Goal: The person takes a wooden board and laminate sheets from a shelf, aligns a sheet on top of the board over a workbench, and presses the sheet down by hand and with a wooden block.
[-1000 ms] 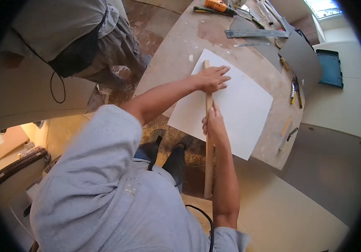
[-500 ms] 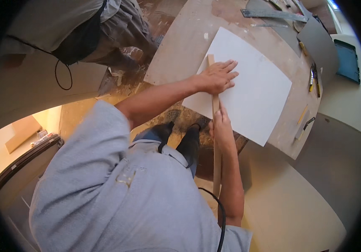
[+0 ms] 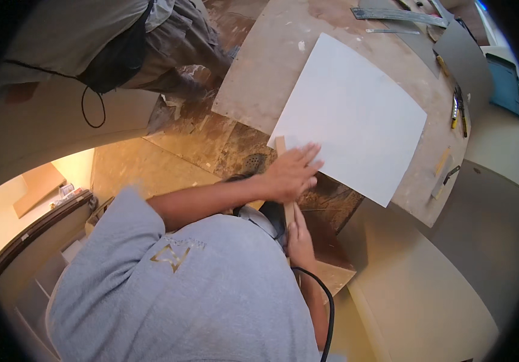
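A narrow wooden strip [image 3: 280,145] runs toward my body, its far end just over the near left corner of a white rectangular sheet [image 3: 356,114]. Across the strip lies my left hand [image 3: 292,173], palm down, fingers stretched out toward the right. Closer to my body, my right hand [image 3: 300,239] is closed around the same strip, its fingers pointing away from me. The strip's near end is hidden behind my hand and shirt. The sheet rests flat on a worn wooden worktable [image 3: 253,84].
On the table's right side lie cutters [image 3: 455,111] and a small tool [image 3: 451,175]; a metal ruler [image 3: 398,16] is at the back. A blue-green case [image 3: 504,87] stands far right. Another person [image 3: 181,48] stands at the upper left. A black cable [image 3: 330,301] hangs by my right arm.
Both hands have drawn the strip back toward my body, off most of the white sheet. My left hand has moved from over the sheet to its near edge.
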{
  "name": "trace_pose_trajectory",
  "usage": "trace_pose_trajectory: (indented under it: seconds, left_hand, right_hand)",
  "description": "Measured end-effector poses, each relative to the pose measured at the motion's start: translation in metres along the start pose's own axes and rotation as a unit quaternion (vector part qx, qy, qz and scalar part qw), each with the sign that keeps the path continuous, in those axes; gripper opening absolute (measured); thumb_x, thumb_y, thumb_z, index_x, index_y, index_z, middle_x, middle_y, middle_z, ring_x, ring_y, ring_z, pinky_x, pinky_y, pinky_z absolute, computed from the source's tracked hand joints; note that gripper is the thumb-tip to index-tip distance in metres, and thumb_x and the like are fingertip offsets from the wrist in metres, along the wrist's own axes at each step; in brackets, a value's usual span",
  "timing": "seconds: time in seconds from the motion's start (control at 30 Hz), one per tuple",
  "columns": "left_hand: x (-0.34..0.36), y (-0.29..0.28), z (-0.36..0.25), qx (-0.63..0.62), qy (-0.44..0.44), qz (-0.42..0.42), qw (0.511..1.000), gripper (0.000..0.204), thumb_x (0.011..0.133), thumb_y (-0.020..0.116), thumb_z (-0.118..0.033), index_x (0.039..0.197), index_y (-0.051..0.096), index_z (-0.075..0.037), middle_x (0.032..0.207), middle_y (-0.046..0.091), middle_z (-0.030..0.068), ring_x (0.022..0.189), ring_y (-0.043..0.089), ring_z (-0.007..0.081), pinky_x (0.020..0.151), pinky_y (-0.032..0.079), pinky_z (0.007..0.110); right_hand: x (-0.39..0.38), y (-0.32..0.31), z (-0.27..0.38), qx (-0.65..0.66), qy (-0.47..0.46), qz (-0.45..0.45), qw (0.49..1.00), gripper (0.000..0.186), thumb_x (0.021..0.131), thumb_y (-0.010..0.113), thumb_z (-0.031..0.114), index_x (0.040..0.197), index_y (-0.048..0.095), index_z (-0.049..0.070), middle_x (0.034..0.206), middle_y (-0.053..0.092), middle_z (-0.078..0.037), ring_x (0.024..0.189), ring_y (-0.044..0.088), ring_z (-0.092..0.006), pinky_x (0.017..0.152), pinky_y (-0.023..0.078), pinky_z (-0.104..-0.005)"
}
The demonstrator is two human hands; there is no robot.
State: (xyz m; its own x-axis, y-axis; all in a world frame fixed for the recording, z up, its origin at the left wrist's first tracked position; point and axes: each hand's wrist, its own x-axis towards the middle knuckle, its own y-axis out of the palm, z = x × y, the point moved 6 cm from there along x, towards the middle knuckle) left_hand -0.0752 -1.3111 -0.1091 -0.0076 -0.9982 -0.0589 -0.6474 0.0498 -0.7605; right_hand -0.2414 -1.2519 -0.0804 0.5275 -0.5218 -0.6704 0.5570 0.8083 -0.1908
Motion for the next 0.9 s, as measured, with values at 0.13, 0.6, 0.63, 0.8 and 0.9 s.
trace_pose_trajectory:
  seconds: [0.13, 0.6, 0.63, 0.8, 0.9]
  left_hand:
    - [0.009, -0.013, 0.005, -0.005, -0.008, -0.013, 1.000, 0.055, 0.105, 0.045, -0.037, 0.147, 0.048, -0.001, 0.161, 0.028, 0.0279, 0.151, 0.025, 0.0406, 0.121, 0.025, 0.049]
    - [0.008, -0.010, 0.007, 0.025, 0.013, -0.060, 0.998, 0.057, 0.105, 0.043, -0.037, 0.150, 0.044, -0.002, 0.163, 0.024, 0.0262, 0.152, 0.023, 0.0406, 0.122, 0.023, 0.052]
    - [-0.012, 0.001, 0.000, 0.021, -0.001, -0.032, 0.999, 0.057, 0.105, 0.044, -0.036, 0.151, 0.043, -0.003, 0.164, 0.023, 0.0259, 0.153, 0.021, 0.0403, 0.122, 0.023, 0.052]
    - [0.032, -0.018, 0.013, 0.042, 0.028, -0.060, 0.997, 0.055, 0.103, 0.048, -0.035, 0.148, 0.046, -0.003, 0.161, 0.029, 0.0267, 0.151, 0.026, 0.0406, 0.120, 0.027, 0.050]
    - [0.097, -0.030, 0.041, 0.049, 0.042, -0.074, 0.995, 0.053, 0.103, 0.048, -0.036, 0.146, 0.050, -0.005, 0.161, 0.030, 0.0267, 0.150, 0.028, 0.0405, 0.118, 0.029, 0.050]
  right_hand:
    - [0.021, -0.007, -0.014, -0.062, -0.077, -0.031, 0.995, 0.051, 0.105, 0.036, 0.017, 0.156, 0.039, 0.008, 0.101, 0.061, -0.008, 0.066, 0.048, -0.0140, 0.065, 0.047, -0.0296]
    - [0.014, -0.005, 0.010, -0.055, -0.108, -0.039, 0.992, 0.050, 0.105, 0.036, 0.019, 0.155, 0.039, 0.014, 0.137, 0.058, -0.026, 0.120, 0.063, -0.0341, 0.100, 0.047, -0.0420]
    - [-0.004, -0.003, 0.006, -0.046, -0.040, -0.016, 0.998, 0.050, 0.105, 0.036, 0.019, 0.155, 0.040, 0.013, 0.130, 0.063, -0.025, 0.106, 0.068, -0.0353, 0.093, 0.050, -0.0413]
    - [0.025, -0.016, 0.016, -0.038, -0.039, -0.033, 0.998, 0.050, 0.106, 0.038, 0.021, 0.155, 0.041, 0.013, 0.095, 0.065, -0.019, 0.067, 0.061, -0.0227, 0.068, 0.051, -0.0363]
    - [0.085, -0.042, 0.044, 0.017, -0.001, -0.036, 0.999, 0.050, 0.107, 0.036, 0.024, 0.156, 0.038, 0.013, 0.075, 0.054, -0.008, 0.055, 0.049, -0.0142, 0.054, 0.043, -0.0305]
